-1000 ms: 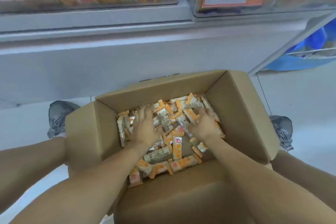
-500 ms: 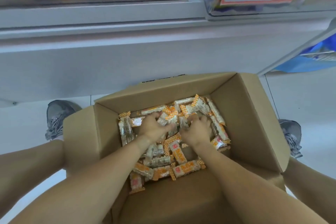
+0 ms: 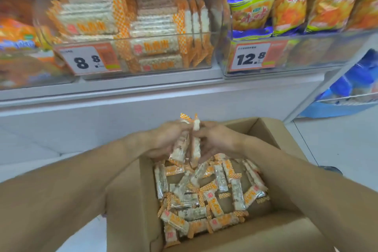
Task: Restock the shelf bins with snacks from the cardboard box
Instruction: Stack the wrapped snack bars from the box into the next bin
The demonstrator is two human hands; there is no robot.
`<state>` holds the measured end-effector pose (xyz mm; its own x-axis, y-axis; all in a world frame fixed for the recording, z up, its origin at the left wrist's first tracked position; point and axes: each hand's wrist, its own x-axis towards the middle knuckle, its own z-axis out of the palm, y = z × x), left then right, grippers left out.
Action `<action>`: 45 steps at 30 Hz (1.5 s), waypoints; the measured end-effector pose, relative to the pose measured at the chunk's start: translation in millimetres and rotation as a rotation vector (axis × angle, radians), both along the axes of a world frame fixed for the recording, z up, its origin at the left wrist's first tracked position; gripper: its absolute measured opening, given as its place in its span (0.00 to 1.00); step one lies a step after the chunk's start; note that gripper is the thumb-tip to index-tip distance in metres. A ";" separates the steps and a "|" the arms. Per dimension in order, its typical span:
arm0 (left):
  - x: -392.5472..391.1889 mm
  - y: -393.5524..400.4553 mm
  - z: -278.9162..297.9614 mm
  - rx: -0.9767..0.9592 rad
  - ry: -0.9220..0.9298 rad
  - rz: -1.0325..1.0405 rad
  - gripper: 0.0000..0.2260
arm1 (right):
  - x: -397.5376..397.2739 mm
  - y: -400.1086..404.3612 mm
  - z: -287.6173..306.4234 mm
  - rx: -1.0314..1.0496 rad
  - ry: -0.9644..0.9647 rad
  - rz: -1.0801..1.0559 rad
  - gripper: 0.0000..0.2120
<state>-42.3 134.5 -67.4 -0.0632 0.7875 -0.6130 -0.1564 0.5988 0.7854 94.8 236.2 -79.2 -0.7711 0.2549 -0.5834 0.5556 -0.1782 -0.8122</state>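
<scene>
Honestly, a good deal is hard to make out: the shelf bins toward twelve o'clock are smeared by motion, the print on the wrappers cannot be read, and the cardboard box (image 3: pixel 131 206) is cut off at the bottom edge, its far wall hidden behind the hands. The bundle of snack bars (image 3: pixel 187 145) is partly buried between the palms, so I cannot count them. The bars are slim, in clear wrappers with orange checked ends and pale puffed filling. More loose bars (image 3: pixel 206 196) lie jumbled on the box floor at about five o'clock. The same kind stands stacked in the clear bin (image 3: pixel 143 32) at eleven o'clock, behind a price tag (image 3: pixel 88 60) reading 8.8. The left hand (image 3: pixel 165 139) and right hand (image 3: pixel 218 139) meet above the box's far edge, fingers curled inward, together clasping the bundle upright. Blue and yellow snack bags (image 3: pixel 286 0) fill the bin at one o'clock.
</scene>
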 end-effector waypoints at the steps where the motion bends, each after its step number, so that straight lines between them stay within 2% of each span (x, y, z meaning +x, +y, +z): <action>1: -4.9 -2.3 23.2 0.013 -0.011 -0.063 0.12 | 0.7 2.5 21.1 -0.032 0.021 0.012 0.14; 3: -16.3 -7.2 67.9 0.045 0.084 -0.172 0.12 | 2.0 7.2 58.2 -0.064 0.055 -0.009 0.14; 5: -26.3 -14.2 108.9 0.069 0.235 -0.226 0.18 | 5.6 7.9 89.5 -0.057 0.105 -0.072 0.12; 7: -35.0 -22.6 137.1 0.099 0.402 -0.229 0.25 | 15.4 8.9 112.9 0.043 0.147 -0.136 0.13; 9: -39.2 -33.4 150.6 0.122 0.497 -0.165 0.24 | 28.0 6.2 129.6 0.066 0.192 -0.182 0.18; 13: -41.0 -46.0 159.4 0.172 0.361 -0.098 0.15 | 35.1 3.6 144.7 -0.150 0.283 -0.247 0.18; 17: -44.9 -39.4 163.6 0.237 0.354 -0.179 0.15 | 22.3 6.9 149.5 -0.095 0.349 -0.329 0.18; 19: -48.6 -36.6 162.4 0.187 0.196 -0.136 0.15 | 18.6 5.2 151.4 -0.068 0.345 -0.345 0.18; 21: -51.9 -35.1 162.5 0.152 -0.033 -0.111 0.10 | 18.8 6.6 152.1 -0.042 0.327 -0.324 0.18; 22: -55.2 -34.1 162.0 0.152 -0.069 -0.103 0.08 | 19.1 8.9 152.9 -0.027 0.315 -0.318 0.18; 24: -62.7 -33.3 160.3 0.156 -0.010 -0.078 0.08 | 20.1 13.9 155.7 -0.020 0.299 -0.318 0.16; 26: -70.4 -33.4 158.4 0.176 0.086 -0.109 0.15 | 20.1 17.6 158.0 -0.052 0.305 -0.306 0.15; 27: -73.6 -33.4 158.6 0.193 0.112 -0.127 0.17 | 20.2 18.7 159.2 -0.066 0.307 -0.302 0.18; 30: -79.3 -33.6 160.0 0.248 0.184 -0.100 0.15 | 21.6 22.2 159.1 -0.040 0.330 -0.292 0.25; 33: -78.7 -28.5 159.8 0.272 0.245 -0.019 0.14 | 22.2 22.7 160.5 0.018 0.385 -0.252 0.24; 39: -71.8 -23.2 161.4 0.192 0.018 0.023 0.34 | 16.7 23.1 158.0 0.240 0.381 -0.219 0.24; 41: -68.1 -21.1 162.4 0.197 -0.015 0.020 0.34 | 14.3 20.0 157.3 0.313 0.410 -0.245 0.20; 45: -62.5 -20.0 164.5 0.259 0.097 -0.072 0.21 | 7.8 13.0 150.8 0.606 0.378 -0.278 0.16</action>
